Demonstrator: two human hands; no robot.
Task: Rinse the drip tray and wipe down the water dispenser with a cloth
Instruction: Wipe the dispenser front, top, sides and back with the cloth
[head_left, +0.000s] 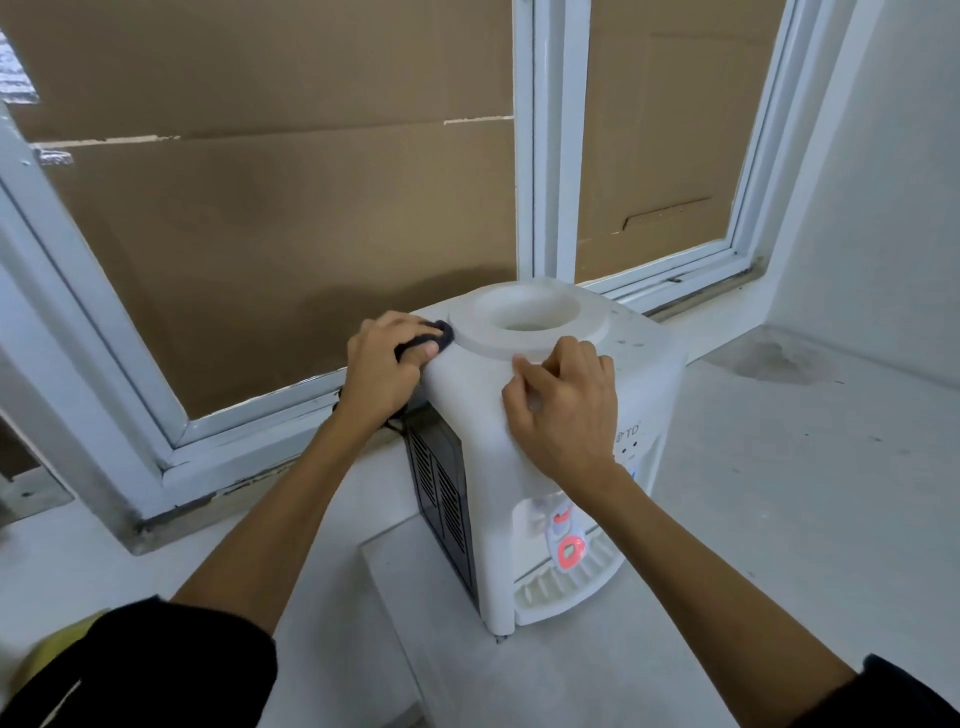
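A white tabletop water dispenser (467, 415) stands on a white counter, with its round bottle well (527, 317) uncovered on top. My left hand (384, 358) grips a small dark cloth (439, 332) and presses it against the dispenser's top left edge, beside the well's rim. My right hand (563, 405) rests on the top front of the dispenser with its fingers curled over the surface. The slotted drip tray (566, 582) sits in its place at the bottom front, under a red tap (569, 551).
The dispenser's black vented back panel (444, 499) faces left. A white-framed window (524, 156) backed with brown cardboard runs behind it. A white wall closes the right side. The counter (779, 493) carries a grey stain at far right.
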